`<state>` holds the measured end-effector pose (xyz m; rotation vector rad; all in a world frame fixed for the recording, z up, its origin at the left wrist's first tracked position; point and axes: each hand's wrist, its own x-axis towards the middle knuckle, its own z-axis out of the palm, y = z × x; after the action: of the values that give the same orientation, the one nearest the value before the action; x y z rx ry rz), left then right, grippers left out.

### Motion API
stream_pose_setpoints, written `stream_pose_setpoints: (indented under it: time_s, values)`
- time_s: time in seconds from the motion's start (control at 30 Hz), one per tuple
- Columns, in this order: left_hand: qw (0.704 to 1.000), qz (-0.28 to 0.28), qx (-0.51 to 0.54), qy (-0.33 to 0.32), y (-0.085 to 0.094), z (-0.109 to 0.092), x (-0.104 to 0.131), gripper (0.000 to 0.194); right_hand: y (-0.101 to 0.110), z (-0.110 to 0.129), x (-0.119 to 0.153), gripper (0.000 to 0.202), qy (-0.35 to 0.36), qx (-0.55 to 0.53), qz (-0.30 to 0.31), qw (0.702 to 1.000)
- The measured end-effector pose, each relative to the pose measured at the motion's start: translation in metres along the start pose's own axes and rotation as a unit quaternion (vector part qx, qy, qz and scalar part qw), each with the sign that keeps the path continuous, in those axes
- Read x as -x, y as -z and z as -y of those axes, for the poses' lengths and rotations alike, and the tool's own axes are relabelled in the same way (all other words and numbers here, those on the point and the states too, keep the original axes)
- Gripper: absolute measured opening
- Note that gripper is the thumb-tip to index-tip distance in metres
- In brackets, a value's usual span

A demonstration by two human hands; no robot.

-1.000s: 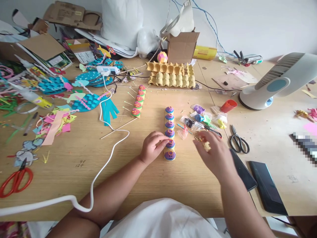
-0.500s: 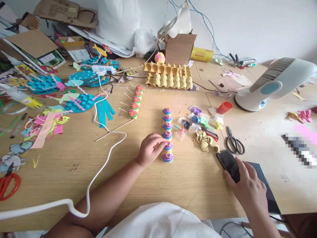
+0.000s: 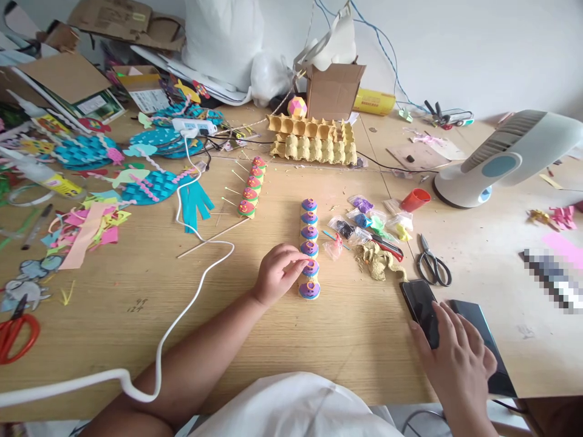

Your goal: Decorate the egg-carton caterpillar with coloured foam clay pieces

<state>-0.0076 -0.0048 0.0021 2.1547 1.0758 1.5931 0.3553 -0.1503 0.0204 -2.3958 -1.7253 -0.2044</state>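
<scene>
A row of egg-carton cups topped in purple and blue [image 3: 310,232] lies upright in front of me. My left hand [image 3: 281,273] is at its near half, thumb and fingers pinched together against one cup; what they hold, if anything, is too small to name. My right hand [image 3: 455,352] rests with spread fingers at the right edge of a black phone [image 3: 419,306], which lies on the table. Beyond and left of the purple row stands a similar red and green row [image 3: 252,188] with thin sticks on its left side.
Bagged coloured clay [image 3: 363,220], a red cutter, dark scissors [image 3: 432,261] and a red cup [image 3: 415,199] lie to the right, near a white fan [image 3: 498,161]. A white cable [image 3: 194,294] crosses the left. Egg cartons [image 3: 314,145] stand behind.
My right hand has shifted slightly down and right, and the phone has turned a little. My left hand stays at the same cup. The view has shifted slightly.
</scene>
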Motion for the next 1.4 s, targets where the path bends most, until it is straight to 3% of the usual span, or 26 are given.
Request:
stream_pose_setpoints:
  time_s: [0.2,0.33,0.43,0.57,0.7,0.83,1.07,1.4]
  values:
    - [1.0,-0.003,0.004,0.012,-0.001,-0.001,0.001,0.004,-0.007,-0.008,0.009,0.074,0.009,0.002,0.039,0.999]
    - [1.0,0.0,0.006,0.007,-0.001,0.0,0.002,0.007,-0.001,0.009,0.006,0.066,0.033,-0.028,-0.005,0.999]
    - [1.0,0.001,0.006,0.002,-0.001,0.0,0.002,0.009,0.003,0.042,0.002,0.053,0.121,-0.098,-0.011,0.988]
    - [1.0,0.018,0.002,0.024,-0.001,-0.001,0.003,0.004,0.014,0.102,-0.009,0.036,0.271,-0.254,0.035,0.928]
    - [0.997,0.026,0.041,0.068,0.0,-0.003,0.006,0.014,0.027,0.16,-0.028,0.026,0.328,-0.361,0.077,0.869]
    - [0.993,0.026,0.072,0.091,0.001,-0.004,0.007,0.026,0.018,0.193,-0.046,0.019,0.314,-0.429,0.047,0.846]
    - [0.994,0.042,0.066,0.078,0.001,-0.001,0.006,0.029,-0.018,0.188,-0.048,0.021,0.328,-0.388,-0.017,0.861]
    - [0.995,0.044,0.046,0.076,0.001,-0.002,0.006,0.026,0.002,0.184,-0.047,0.03,0.335,-0.31,-0.003,0.89]
